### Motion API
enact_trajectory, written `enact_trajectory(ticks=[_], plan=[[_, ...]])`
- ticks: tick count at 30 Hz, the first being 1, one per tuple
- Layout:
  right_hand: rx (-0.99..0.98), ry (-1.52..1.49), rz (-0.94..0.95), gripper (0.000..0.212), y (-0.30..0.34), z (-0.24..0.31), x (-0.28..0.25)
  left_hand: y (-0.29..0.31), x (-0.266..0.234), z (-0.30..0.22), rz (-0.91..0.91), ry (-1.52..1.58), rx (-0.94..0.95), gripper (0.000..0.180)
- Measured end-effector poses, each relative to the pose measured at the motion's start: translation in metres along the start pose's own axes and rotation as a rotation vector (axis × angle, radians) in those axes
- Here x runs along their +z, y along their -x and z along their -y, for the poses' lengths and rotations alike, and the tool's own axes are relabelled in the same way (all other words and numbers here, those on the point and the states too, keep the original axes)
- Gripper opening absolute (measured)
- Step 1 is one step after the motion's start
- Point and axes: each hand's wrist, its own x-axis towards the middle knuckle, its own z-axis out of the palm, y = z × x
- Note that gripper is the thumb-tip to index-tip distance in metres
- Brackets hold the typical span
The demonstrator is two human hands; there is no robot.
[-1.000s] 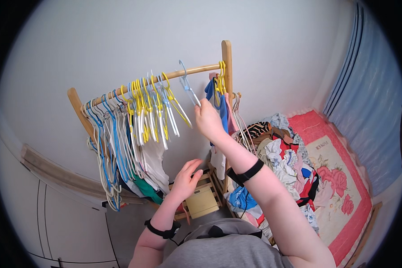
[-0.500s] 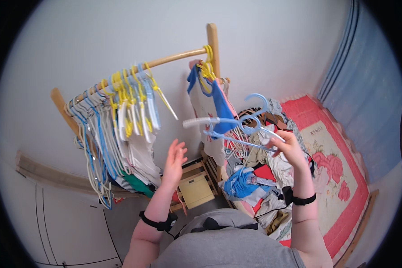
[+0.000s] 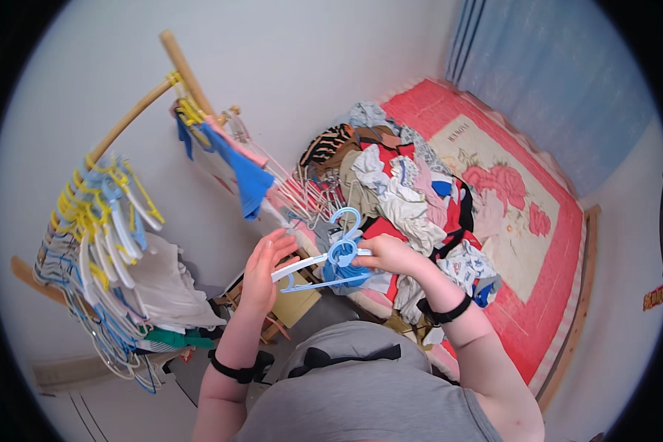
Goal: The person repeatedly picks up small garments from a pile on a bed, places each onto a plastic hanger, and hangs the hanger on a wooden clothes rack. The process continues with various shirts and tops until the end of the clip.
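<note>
A light blue and white plastic clothes hanger (image 3: 302, 264) is held in front of my body, its hook pointing up. My right hand (image 3: 387, 255) pinches its right arm, close to the round middle. My left hand (image 3: 261, 269) is by the hanger's left end with the fingers stretched out; whether it touches the tip is hard to tell. Beyond the hanger lies a heap of mixed clothes (image 3: 405, 199), with a bundle of white wire hangers (image 3: 313, 202) at its near left edge.
A wooden rack rail (image 3: 129, 118) at left carries many yellow, blue and white hangers (image 3: 99, 214) and a few garments. A blue-edged shirt (image 3: 247, 180) hangs at its far end. The red floral bed cover (image 3: 523, 283) spreads right. A yellow-topped stool (image 3: 296, 303) stands below my left hand.
My right hand has brought the hanger down and left, closer to my body, and now grips it nearer its middle. My left hand is beside its end. The view has swung right.
</note>
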Motion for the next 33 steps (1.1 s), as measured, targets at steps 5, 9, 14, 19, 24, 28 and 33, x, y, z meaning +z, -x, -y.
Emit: enact_trajectory(ticks=[5,9,14,19,24,28,33], plan=[[0.274,-0.007,-0.322,0.033,-0.013,-0.085,0.008,-0.019,0.013,0.024,0.026,-0.146,-0.074,0.043],[0.344,-0.143,-0.52,0.037,-0.014,-0.187,0.022,-0.036,0.02,0.043,0.024,-0.201,-0.197,0.039],[0.606,-0.422,-0.702,0.041,-0.005,-0.302,0.032,-0.054,0.036,0.07,0.071,-0.242,-0.309,0.038],[0.671,-0.772,-0.835,0.04,-0.013,-0.394,0.044,-0.078,0.063,0.091,0.077,-0.256,-0.412,0.037],[0.766,-1.019,-0.691,0.044,-0.046,-0.403,0.019,-0.088,0.081,0.108,0.075,-0.272,-0.452,0.039],[0.804,-1.108,-0.69,0.045,-0.086,-0.424,0.018,-0.085,0.082,0.113,0.052,-0.294,-0.476,0.038],[0.804,-1.178,-0.647,0.043,-0.124,-0.454,0.034,-0.072,0.08,0.107,-0.039,-0.317,-0.511,0.037]])
